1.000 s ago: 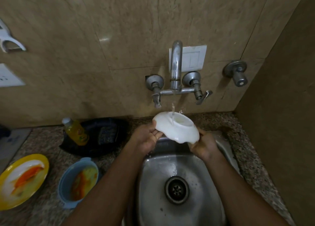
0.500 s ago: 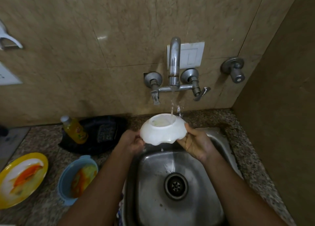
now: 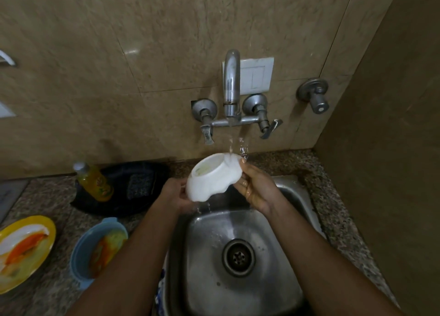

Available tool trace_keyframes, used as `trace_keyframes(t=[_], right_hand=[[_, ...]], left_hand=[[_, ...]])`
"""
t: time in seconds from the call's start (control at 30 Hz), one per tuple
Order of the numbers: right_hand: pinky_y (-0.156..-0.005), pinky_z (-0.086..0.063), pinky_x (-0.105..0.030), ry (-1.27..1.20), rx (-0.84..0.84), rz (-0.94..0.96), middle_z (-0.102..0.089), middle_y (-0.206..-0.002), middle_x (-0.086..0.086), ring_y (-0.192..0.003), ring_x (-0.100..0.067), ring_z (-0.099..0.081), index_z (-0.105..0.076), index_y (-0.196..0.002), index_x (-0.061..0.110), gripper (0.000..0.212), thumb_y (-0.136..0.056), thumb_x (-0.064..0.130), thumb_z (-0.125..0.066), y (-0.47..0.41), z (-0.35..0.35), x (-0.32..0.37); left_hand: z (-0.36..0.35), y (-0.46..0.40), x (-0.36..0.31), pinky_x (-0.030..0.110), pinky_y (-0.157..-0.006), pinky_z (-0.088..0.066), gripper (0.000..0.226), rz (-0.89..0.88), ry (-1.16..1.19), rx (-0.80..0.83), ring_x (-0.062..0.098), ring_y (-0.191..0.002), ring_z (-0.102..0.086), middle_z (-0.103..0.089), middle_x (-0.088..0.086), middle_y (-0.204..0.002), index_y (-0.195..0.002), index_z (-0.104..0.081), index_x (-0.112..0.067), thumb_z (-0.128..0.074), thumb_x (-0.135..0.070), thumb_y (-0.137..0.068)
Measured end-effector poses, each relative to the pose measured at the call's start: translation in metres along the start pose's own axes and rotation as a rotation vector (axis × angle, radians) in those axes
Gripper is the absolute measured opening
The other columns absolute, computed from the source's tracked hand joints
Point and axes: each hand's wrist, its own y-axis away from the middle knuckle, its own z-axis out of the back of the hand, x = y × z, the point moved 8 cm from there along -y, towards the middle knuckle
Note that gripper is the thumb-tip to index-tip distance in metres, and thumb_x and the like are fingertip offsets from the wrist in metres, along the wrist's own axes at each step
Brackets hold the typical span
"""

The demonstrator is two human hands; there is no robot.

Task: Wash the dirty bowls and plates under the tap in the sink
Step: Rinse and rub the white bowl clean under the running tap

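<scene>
Above a steel sink [image 3: 238, 220], a left hand [image 3: 175, 193] and right hand [image 3: 256, 188] hold an upturned white bowl [image 3: 213, 178], fingers [image 3: 245, 170] curled round opposite rims, the bowl between them. Water from the tap [image 3: 231, 84] strikes its base. Dirty dishes sit on the counter [image 3: 54, 196].

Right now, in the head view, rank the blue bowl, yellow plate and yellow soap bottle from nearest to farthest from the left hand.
1. Yellow soap bottle, left of the left hand, by the wall.
2. Blue bowl, lower left, on the counter.
3. Yellow plate, far left edge.
</scene>
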Motion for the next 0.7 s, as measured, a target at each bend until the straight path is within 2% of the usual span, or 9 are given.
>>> trace_keyframes(t=[0.03,0.13,0.2,0.27,0.33,0.4,0.53,0.63,0.7], right_hand=[[-0.096,-0.052,-0.045,-0.033,-0.014,0.0,-0.063,-0.128,-0.02,-0.121,-0.031,-0.06,-0.058,-0.128,-0.001,0.039,-0.095,0.02,-0.062,-0.003,0.002,0.001],[-0.099,-0.05,-0.045,-0.068,-0.025,-0.001,-0.061,-0.13,-0.023,-0.122,-0.031,-0.058,-0.06,-0.125,-0.002,0.036,-0.095,0.018,-0.061,-0.007,0.007,0.006],[-0.096,-0.052,-0.047,-0.035,-0.018,0.009,-0.062,-0.129,-0.023,-0.119,-0.032,-0.059,-0.06,-0.126,0.001,0.033,-0.096,0.017,-0.06,-0.006,0.013,0.009],[-0.094,-0.053,-0.044,0.043,-0.003,0.024,-0.064,-0.128,-0.019,-0.111,-0.03,-0.063,-0.057,-0.131,0.007,0.036,-0.097,0.017,-0.058,-0.003,0.021,0.009],[-0.091,-0.053,-0.042,0.114,0.041,0.029,-0.063,-0.131,-0.015,-0.11,-0.029,-0.062,-0.055,-0.136,0.012,0.04,-0.096,0.016,-0.056,0.001,0.031,0.005],[-0.096,-0.049,-0.045,0.136,0.092,0.015,-0.058,-0.137,-0.016,-0.118,-0.032,-0.058,-0.054,-0.138,0.015,0.044,-0.094,0.013,-0.057,0.004,0.041,-0.003],[-0.106,-0.04,-0.052,0.123,0.139,0.012,-0.053,-0.143,-0.016,-0.124,-0.034,-0.054,-0.055,-0.139,0.02,0.047,-0.093,0.011,-0.056,0.01,0.054,-0.013],[-0.114,-0.031,-0.058,0.128,0.134,0.018,-0.053,-0.144,-0.014,-0.13,-0.036,-0.051,-0.053,-0.141,0.022,0.046,-0.097,0.009,-0.052,0.014,0.062,-0.016],[-0.112,-0.035,-0.058,0.113,0.121,0.001,-0.055,-0.142,-0.013,-0.131,-0.036,-0.051,-0.052,-0.142,0.024,0.046,-0.098,0.009,-0.05,0.017,0.067,-0.017]], left_hand=[[0.0,-0.001,0.0,0.066,-0.087,-0.051,0.033,0.009,0.001,0.003,0.045,-0.108,-0.064,-0.066,0.024,-0.122,-0.123,-0.063,-0.005,-0.052,-0.015,-0.093],[-0.009,-0.004,-0.003,0.064,-0.072,-0.055,0.032,-0.003,0.061,0.017,0.045,-0.107,-0.063,-0.064,0.024,-0.124,-0.124,-0.06,-0.003,-0.047,-0.017,-0.099],[-0.017,-0.002,-0.007,0.064,-0.07,-0.052,0.032,-0.033,0.068,0.058,0.044,-0.106,-0.062,-0.064,0.025,-0.122,-0.126,-0.058,-0.004,-0.041,-0.016,-0.102],[-0.02,0.002,-0.008,0.061,-0.069,-0.053,0.029,-0.071,0.052,0.065,0.041,-0.099,-0.063,-0.067,0.024,-0.114,-0.118,-0.063,-0.002,-0.042,-0.013,-0.101],[-0.018,0.003,-0.006,0.051,-0.063,-0.058,0.027,-0.108,0.045,0.047,0.036,-0.089,-0.065,-0.07,0.019,-0.098,-0.104,-0.066,-0.001,-0.042,-0.01,-0.098],[-0.014,0.002,-0.006,0.047,-0.071,-0.058,0.029,-0.182,0.053,0.03,0.033,-0.082,-0.065,-0.071,0.016,-0.087,-0.093,-0.068,-0.003,-0.04,-0.012,-0.096],[-0.017,0.002,-0.002,0.054,-0.098,-0.049,0.03,-0.281,0.052,0.044,0.034,-0.093,-0.065,-0.07,0.019,-0.104,-0.109,-0.068,-0.003,-0.046,-0.019,-0.096],[-0.015,0.002,-0.003,0.055,-0.1,-0.047,0.026,-0.354,0.02,-0.004,0.035,-0.095,-0.064,-0.069,0.019,-0.103,-0.106,-0.068,-0.004,-0.052,-0.019,-0.091],[-0.011,-0.004,-0.006,0.052,-0.097,-0.049,0.021,-0.404,-0.061,-0.057,0.035,-0.097,-0.062,-0.069,0.016,-0.099,-0.096,-0.068,-0.007,-0.052,-0.02,-0.09]])
